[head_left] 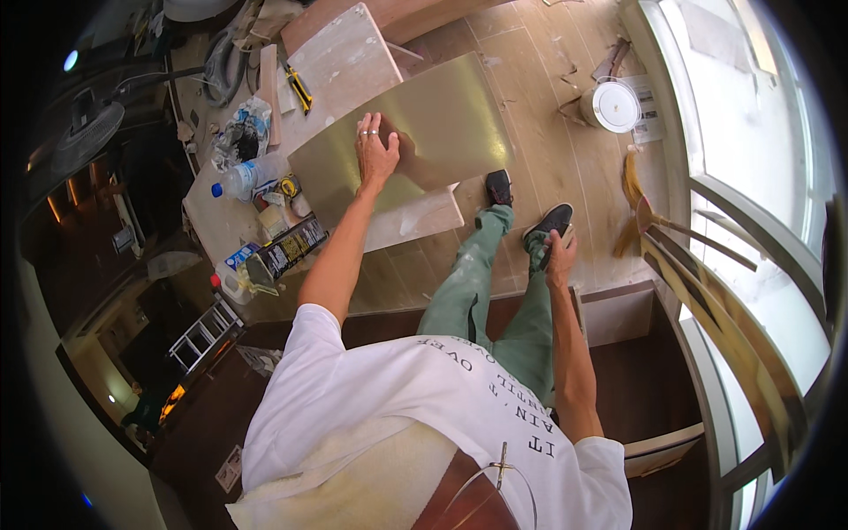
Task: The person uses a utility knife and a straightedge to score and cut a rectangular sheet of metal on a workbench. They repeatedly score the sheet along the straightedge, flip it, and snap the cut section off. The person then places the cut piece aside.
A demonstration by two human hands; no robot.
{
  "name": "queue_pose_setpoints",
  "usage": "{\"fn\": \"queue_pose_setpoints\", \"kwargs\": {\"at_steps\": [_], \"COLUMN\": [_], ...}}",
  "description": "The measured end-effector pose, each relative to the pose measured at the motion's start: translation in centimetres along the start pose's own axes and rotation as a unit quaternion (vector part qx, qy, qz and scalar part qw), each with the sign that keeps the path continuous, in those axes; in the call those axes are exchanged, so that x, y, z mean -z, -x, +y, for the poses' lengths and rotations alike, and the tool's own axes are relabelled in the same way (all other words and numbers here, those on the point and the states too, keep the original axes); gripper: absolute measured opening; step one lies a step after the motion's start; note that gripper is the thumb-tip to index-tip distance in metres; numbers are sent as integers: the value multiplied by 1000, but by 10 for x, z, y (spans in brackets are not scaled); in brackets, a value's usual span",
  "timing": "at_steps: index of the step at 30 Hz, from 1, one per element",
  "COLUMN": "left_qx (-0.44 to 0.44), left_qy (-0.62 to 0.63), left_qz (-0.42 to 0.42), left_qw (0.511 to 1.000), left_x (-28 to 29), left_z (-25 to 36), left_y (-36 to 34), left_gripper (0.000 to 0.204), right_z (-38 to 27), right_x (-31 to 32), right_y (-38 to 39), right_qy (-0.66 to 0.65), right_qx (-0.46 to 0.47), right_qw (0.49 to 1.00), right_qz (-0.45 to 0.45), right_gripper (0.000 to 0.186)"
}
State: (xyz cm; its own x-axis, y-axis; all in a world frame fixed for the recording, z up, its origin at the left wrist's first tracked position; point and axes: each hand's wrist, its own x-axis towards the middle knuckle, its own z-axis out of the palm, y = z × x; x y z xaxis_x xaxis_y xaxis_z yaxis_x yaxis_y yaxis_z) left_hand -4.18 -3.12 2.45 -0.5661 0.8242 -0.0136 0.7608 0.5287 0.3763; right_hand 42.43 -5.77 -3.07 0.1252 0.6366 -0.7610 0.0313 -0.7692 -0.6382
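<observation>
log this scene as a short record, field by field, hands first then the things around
left hand: resting on a glossy gold rectangular sheet
right hand: off the sheet, fingers curled; whether it holds anything is unclear
under sheet: pale, dusty flat board
beyond sheet: yellow-and-black utility knife
left of sheet: clear plastic bottle with blue cap, black rectangular container with yellow print
on brown wood-look floor: round white-topped bucket
</observation>
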Motion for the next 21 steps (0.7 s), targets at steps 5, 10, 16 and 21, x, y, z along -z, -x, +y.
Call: {"fn": "queue_pose_setpoints", "kwargs": {"at_steps": [5, 10, 16, 21], "left_qx": [-1, 80, 117, 146], "left_qy": [1, 34, -80, -95], "left_qz": [-17, 52, -71, -132], "left_qw": [1000, 995, 987, 976], "left_x": [22, 42, 62, 72], "left_z": [-7, -82, -110, -124], "left_y": [16, -12, -39, -32], "left_gripper": [42, 46, 62, 71], "right_z": [-6, -40, -47, -67], "right_x": [-56, -121, -144, -168], "right_y": [12, 42, 51, 69], "right_qy": [-14, -17, -143, -221], "right_qx": [-20, -43, -55, -48], "right_qw": [995, 982, 976, 959], "right_qz": [-92, -184, -156, -168], "right_gripper": [50, 41, 40, 46]}}
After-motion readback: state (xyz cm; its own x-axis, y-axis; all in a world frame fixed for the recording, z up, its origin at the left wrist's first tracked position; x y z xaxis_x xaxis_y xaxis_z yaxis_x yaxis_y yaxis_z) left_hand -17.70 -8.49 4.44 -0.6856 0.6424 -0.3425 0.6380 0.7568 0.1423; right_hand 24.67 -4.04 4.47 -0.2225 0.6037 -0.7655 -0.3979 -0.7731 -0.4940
